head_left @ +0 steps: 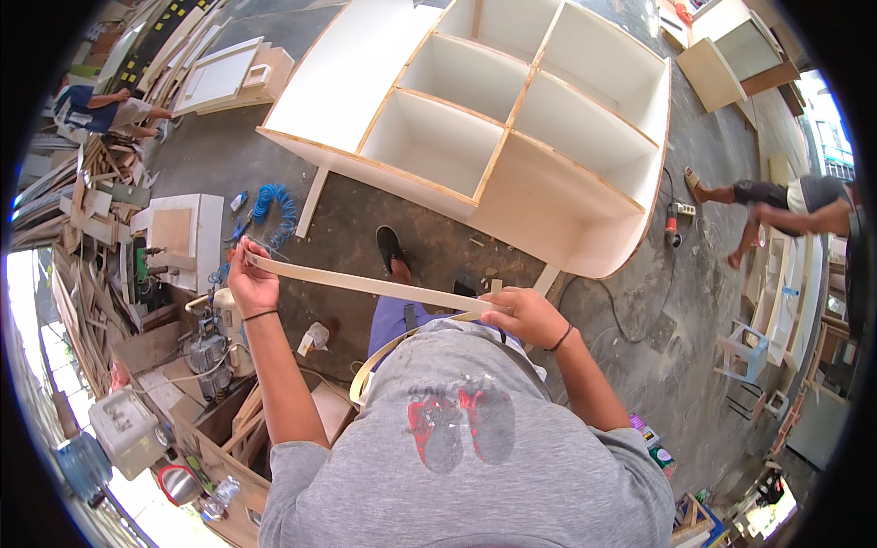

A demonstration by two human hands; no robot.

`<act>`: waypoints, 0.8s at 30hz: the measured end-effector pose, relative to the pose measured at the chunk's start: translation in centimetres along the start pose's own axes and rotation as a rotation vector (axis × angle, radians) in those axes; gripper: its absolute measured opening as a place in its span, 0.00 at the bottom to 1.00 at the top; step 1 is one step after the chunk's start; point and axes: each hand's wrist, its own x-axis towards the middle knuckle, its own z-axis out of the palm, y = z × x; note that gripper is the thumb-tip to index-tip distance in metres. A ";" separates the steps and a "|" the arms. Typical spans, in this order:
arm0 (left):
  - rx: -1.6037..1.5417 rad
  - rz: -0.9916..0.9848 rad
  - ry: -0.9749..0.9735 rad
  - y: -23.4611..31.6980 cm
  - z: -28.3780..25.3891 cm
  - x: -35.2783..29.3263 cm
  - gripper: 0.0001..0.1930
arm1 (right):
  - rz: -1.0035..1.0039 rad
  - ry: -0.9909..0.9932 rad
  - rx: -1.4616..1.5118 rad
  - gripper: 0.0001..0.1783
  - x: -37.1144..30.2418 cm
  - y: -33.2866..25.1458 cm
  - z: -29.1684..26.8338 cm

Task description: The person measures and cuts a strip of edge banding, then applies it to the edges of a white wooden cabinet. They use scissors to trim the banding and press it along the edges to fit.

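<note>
A thin, narrow cream edging strip [375, 285] stretches across in front of my body, sloping slightly down to the right. My left hand [255, 281] is raised, its fingers closed on the strip's left end. Further right, my right hand [526, 316] pinches the strip between thumb and fingers. More of a cream strip curves round by my waist, partly hidden by my shirt. Beyond my hands lies a large white cabinet [475, 208] with several open compartments and bare wood-coloured front edges. The strip is apart from it.
Battens [311, 203] stick out under the cabinet. A coiled blue air hose [274, 203] lies at left, near a compressor [208, 361]. A red power tool [672, 226] and its cable lie right. Another person [776, 205] is at far right, one more [96, 110] at far left.
</note>
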 end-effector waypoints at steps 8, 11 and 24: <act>-0.071 -0.141 -0.097 4.9 4.3 9.3 0.12 | 0.122 0.163 -0.060 0.24 11.8 -5.1 1.5; 0.082 -0.054 -0.120 8.8 6.3 9.9 0.15 | 0.007 0.236 -0.234 0.19 16.5 -7.4 3.0; 0.485 0.345 -0.395 15.3 5.0 -4.4 0.21 | -0.217 0.171 -0.288 0.15 23.3 -8.9 3.5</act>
